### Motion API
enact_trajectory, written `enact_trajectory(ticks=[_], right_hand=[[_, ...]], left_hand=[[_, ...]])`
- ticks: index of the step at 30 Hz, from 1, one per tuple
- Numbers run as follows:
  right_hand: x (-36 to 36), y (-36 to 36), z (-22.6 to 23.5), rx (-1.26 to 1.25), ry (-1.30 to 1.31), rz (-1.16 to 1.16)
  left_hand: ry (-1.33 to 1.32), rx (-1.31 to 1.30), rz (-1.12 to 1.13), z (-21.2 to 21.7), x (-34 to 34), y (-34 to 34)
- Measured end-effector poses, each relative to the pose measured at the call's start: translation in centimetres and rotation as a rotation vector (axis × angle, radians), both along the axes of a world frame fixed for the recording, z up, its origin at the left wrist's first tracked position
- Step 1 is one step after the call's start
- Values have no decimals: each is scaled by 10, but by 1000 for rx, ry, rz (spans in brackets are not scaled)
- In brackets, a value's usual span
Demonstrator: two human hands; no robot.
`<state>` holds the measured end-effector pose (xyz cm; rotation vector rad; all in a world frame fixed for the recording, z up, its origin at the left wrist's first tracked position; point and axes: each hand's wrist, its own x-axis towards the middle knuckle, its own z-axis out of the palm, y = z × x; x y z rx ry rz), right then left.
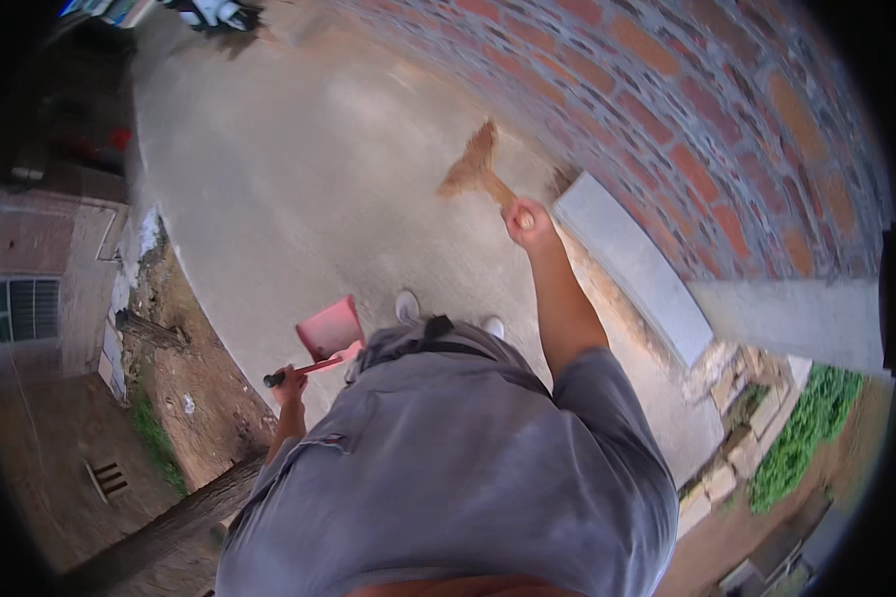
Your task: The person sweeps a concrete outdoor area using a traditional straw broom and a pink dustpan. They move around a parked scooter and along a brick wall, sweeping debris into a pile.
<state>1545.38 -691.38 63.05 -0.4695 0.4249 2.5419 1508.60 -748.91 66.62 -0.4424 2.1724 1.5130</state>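
Observation:
My right hand (531, 223) is wrapped round the handle of a straw hand broom (476, 167), held out ahead and to the right. Its tan bristles fan out over the concrete ground; whether they touch it I cannot tell. Down at my left side, my left hand (289, 386) grips the handle of a dustpan (331, 329). The pan is pink-red, its handle ends in a black grip, and it hangs beside my left leg. What lies inside the pan, if anything, is too small to make out.
Grey concrete (299, 169) stretches ahead. A brick wall (667, 129) rises on the right, with a pale stone slab (632, 264) at its foot. On the left lie a dirt strip (194, 338) and a tree trunk (184, 517). My shoes (408, 306) stand on the concrete.

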Motion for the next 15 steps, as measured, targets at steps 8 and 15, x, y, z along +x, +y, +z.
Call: enact_trajectory(ticks=[8,15], right_hand=[[171,-13,-32,10,-374,-555],[312,-103,-9,-262,-372,-709]], left_hand=[[-8,-216,90,-2,-1,-92],[-38,-395,-70,-21,-74,-50]])
